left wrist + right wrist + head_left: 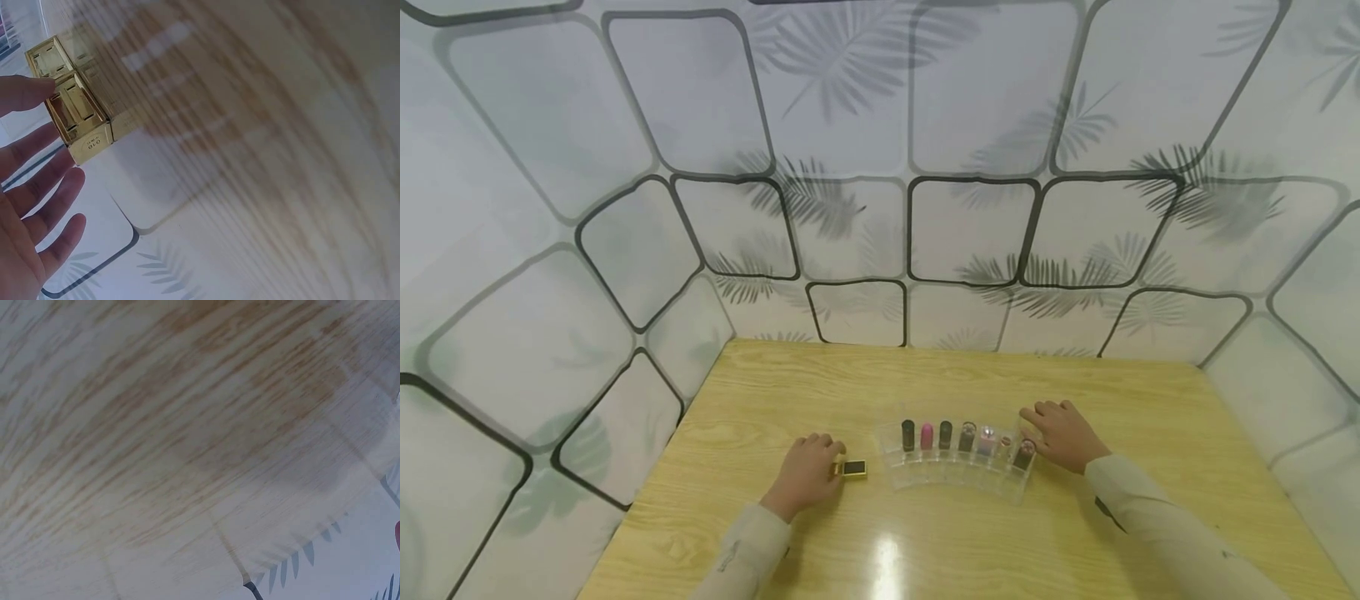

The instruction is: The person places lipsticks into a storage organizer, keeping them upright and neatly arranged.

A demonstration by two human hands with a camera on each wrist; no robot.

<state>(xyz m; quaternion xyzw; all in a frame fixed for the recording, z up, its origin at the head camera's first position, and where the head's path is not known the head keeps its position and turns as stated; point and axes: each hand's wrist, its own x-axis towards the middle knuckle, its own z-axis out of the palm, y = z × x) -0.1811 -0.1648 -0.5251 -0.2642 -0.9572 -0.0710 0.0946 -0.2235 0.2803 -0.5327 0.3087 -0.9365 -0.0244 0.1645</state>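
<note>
My left hand (808, 471) is low over the left part of the table, pinching a gold lipstick tube (78, 109) between thumb and fingers. In the head view the lipstick lies flat, its dark panel upward; its labelled end shows in the left wrist view. To the right stands a clear curved lipstick holder (955, 475), with several lipsticks along its back row, among them a pink one (927, 437) and a black one (908, 435). My right hand (1063, 433) is at the holder's right end, fingers overlapping its edge beside the last dark lipstick (1024, 454). I cannot tell whether they grip it.
The holder's front tiers are see-through slots. A pale wood-grain table (805, 550) carries everything. Patterned white cloth walls (850, 242) rise behind the table and along both sides. A glare spot lies near the front.
</note>
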